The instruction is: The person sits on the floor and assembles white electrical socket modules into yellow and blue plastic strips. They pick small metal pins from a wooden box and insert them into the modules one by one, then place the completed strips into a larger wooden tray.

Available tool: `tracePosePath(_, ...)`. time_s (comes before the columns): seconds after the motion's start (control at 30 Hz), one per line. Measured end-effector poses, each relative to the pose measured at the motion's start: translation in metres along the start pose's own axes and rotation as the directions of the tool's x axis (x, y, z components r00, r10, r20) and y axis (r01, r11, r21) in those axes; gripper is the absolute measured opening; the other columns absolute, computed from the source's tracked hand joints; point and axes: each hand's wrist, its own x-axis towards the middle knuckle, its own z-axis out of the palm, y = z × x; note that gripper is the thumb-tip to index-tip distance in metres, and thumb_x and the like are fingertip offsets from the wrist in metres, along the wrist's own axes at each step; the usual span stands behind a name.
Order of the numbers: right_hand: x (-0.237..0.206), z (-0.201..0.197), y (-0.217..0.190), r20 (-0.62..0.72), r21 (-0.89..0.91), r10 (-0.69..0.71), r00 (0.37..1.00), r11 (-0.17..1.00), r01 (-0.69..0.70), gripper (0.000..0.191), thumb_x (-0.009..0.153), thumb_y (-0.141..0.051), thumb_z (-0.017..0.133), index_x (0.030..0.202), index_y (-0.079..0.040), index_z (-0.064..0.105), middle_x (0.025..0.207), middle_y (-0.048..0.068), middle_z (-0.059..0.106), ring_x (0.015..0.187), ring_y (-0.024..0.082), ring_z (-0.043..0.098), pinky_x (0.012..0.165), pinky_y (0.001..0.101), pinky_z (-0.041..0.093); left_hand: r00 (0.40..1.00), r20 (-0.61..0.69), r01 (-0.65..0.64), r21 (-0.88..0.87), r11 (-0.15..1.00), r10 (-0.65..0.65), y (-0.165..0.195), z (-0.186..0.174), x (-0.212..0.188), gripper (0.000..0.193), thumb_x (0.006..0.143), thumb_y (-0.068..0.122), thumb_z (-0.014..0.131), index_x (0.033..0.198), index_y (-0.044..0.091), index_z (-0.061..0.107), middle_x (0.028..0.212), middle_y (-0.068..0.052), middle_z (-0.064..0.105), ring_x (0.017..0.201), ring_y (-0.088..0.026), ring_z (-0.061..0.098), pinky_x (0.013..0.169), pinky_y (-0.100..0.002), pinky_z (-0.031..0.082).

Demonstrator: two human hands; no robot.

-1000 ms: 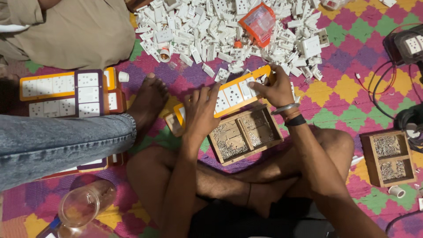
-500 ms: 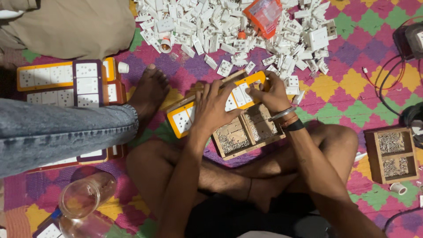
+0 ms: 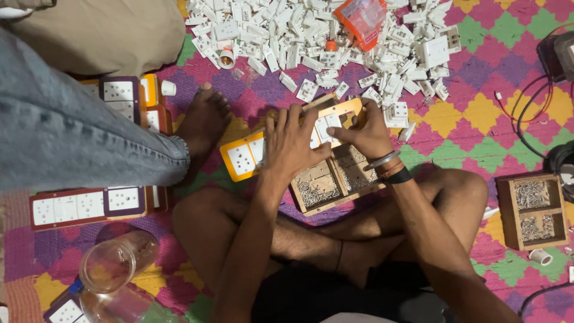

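Patchwork matting lies under crossed legs, where the left hand (image 3: 294,143), now spread flat, and pinching right hand (image 3: 363,133) press an orange switch panel (image 3: 246,157), shifted lower over the screw tray (image 3: 335,182).

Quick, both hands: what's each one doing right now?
Left hand: open, fingers spread, pressing flat on the orange switch panel.
Right hand: fingers curled, gripping the panel's far end.
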Motion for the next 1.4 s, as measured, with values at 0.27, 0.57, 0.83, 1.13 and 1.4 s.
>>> tracePosePath(0.27,0.017,0.011,0.013,-0.050,0.098,0.000,0.999,0.995,0.005,0.072,0.069,-0.005,0.093,0.123,0.001,0.045,0.094,0.005,0.067,0.076,0.011,0.068,0.057,0.0269,0.060,0.994,-0.106,-0.050,-0.126,0.991,0.037,-0.019,0.012,0.002,0.074,0.066,0.045,0.086,0.127,0.012,0.061,0.109,-0.012,0.053,0.106,-0.034,0.053,0.095,-0.059,0.040)
tracePosePath(0.57,0.014,0.007,0.008,-0.009,-0.028,-0.027,1.000,0.999,0.026,0.069,0.073,-0.009,0.094,0.122,0.000,0.046,0.091,0.005,0.064,0.072,0.010,0.064,0.056,0.0266,0.058,0.997,-0.068,-0.037,-0.146,0.989,0.027,-0.014,0.006,0.003,0.065,0.071,0.040,0.086,0.127,0.017,0.062,0.109,-0.012,0.052,0.108,-0.033,0.055,0.093,-0.056,0.044)
tracePosePath(0.83,0.011,0.009,0.000,-0.136,-0.124,-0.022,0.990,0.992,0.005,0.061,0.074,-0.015,0.097,0.110,0.003,0.050,0.080,0.005,0.059,0.059,0.010,0.059,0.047,0.0268,0.053,1.000,-0.021,-0.022,-0.212,0.977,0.018,-0.008,0.000,0.003,0.068,0.069,0.035,0.088,0.127,0.014,0.059,0.110,-0.014,0.050,0.107,-0.035,0.055,0.089,-0.054,0.046)
tracePosePath(1.13,0.000,-0.001,-0.017,-0.153,-0.047,-0.010,0.988,0.999,0.003,0.061,0.072,-0.014,0.095,0.109,0.002,0.048,0.079,0.004,0.067,0.056,0.009,0.062,0.045,0.0252,0.053,1.000,0.014,0.019,-0.153,0.988,-0.017,0.015,-0.023,0.007,0.066,0.069,0.039,0.088,0.120,0.009,0.058,0.112,-0.013,0.054,0.109,-0.033,0.056,0.092,-0.052,0.046)
tracePosePath(1.4,0.012,-0.011,-0.009,-0.136,0.004,0.091,0.986,0.996,-0.091,0.059,0.075,-0.010,0.092,0.115,0.004,0.051,0.084,0.006,0.067,0.062,0.011,0.064,0.049,0.0266,0.055,1.000,0.006,-0.025,-0.004,1.000,0.025,0.008,-0.014,0.003,0.111,0.049,0.045,0.092,0.141,0.003,0.047,0.116,-0.018,0.057,0.112,-0.036,0.055,0.096,-0.056,0.039)
